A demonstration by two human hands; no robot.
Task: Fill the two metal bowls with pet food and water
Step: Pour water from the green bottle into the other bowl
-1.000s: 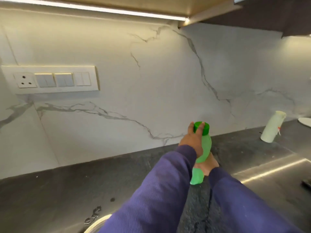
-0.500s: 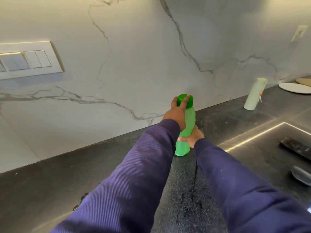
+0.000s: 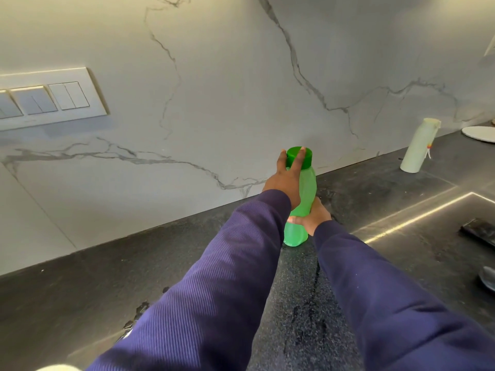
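Observation:
A translucent green bottle [image 3: 304, 194] with a darker green screw cap [image 3: 298, 156] stands upright on the dark stone counter [image 3: 187, 258], close to the marble backsplash. My left hand [image 3: 285, 183] is at the bottle's top, its fingers curled round the cap. My right hand [image 3: 312, 216] grips the lower body of the bottle from the right. Both arms wear purple sleeves. No metal bowl is in view.
A pale cylindrical container [image 3: 419, 145] stands at the back right, with a white plate [image 3: 479, 133] behind it. A dark flat object [image 3: 479, 231] and a spoon-like thing [image 3: 487, 277] lie at the right edge. Water spots mark the counter. A switch panel [image 3: 51, 99] sits on the wall.
The camera has tilted down and to the right. Both hands stay on the bottle; the left hand's fingers have shifted slightly on the cap.

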